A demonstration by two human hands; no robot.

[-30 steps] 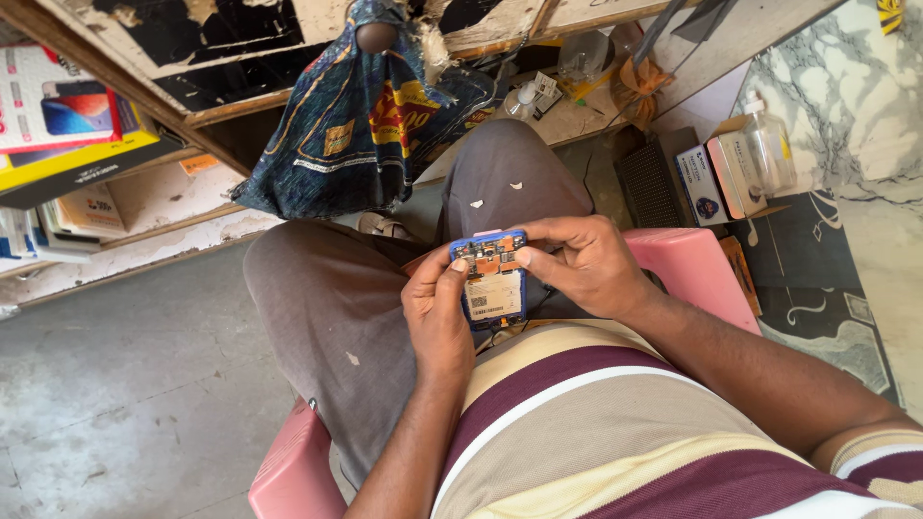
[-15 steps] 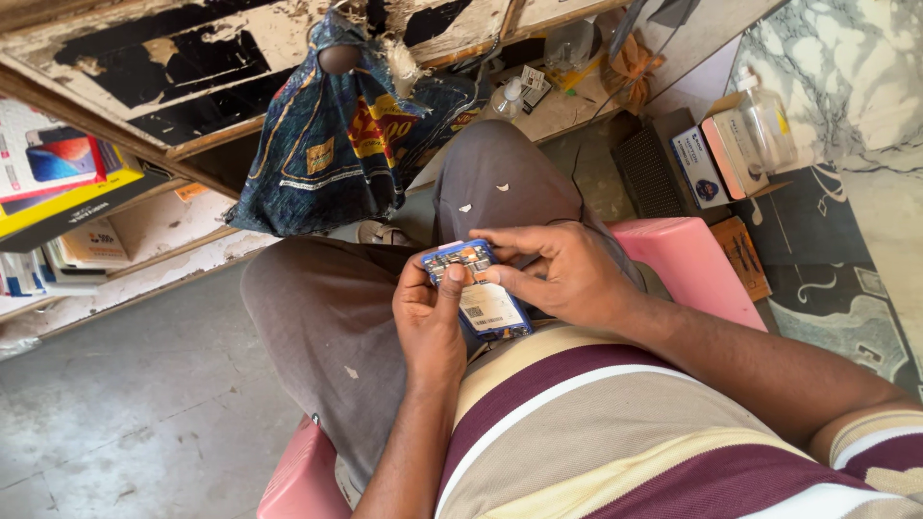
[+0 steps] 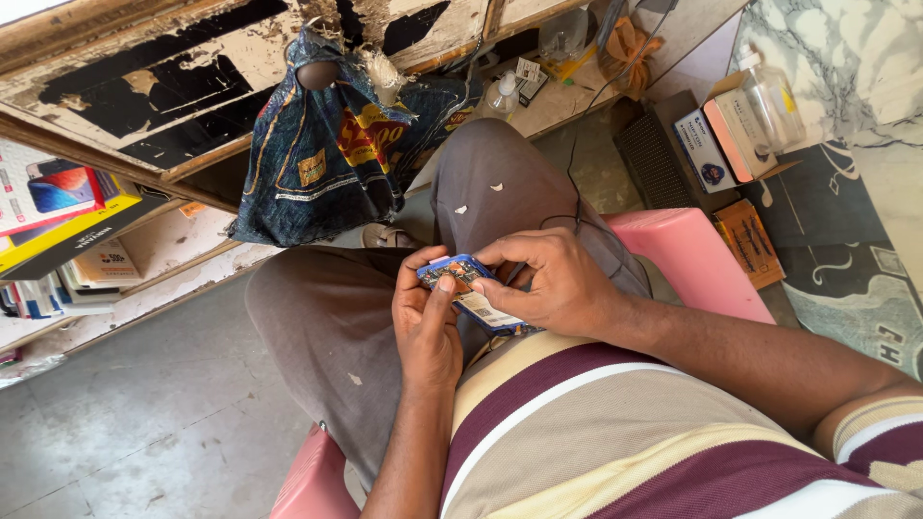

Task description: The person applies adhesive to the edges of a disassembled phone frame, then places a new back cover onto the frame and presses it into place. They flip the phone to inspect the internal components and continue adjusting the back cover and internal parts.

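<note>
phone (image 3: 471,293), a small opened one with its blue circuit board and a white label showing, sat clamped between both hands over the lap. left hand (image 3: 428,322) closed around its near end from below, thumb lying across the board. right hand (image 3: 548,284) gripped the far side, fingertips (image 3: 486,259) pinched on the upper edge. under the grip lay grey trousers (image 3: 336,327) flecked with pale spots, and just behind it a striped shirt (image 3: 615,432) in maroon, beige and cream. a pink plastic chair (image 3: 683,255) showed past the right wrist. beyond the knees hung a dark blue printed bag (image 3: 317,163) against a worn wooden counter (image 3: 144,86). farther right of the grip stood small boxes (image 3: 716,144) and a clear bottle (image 3: 769,96).
</note>
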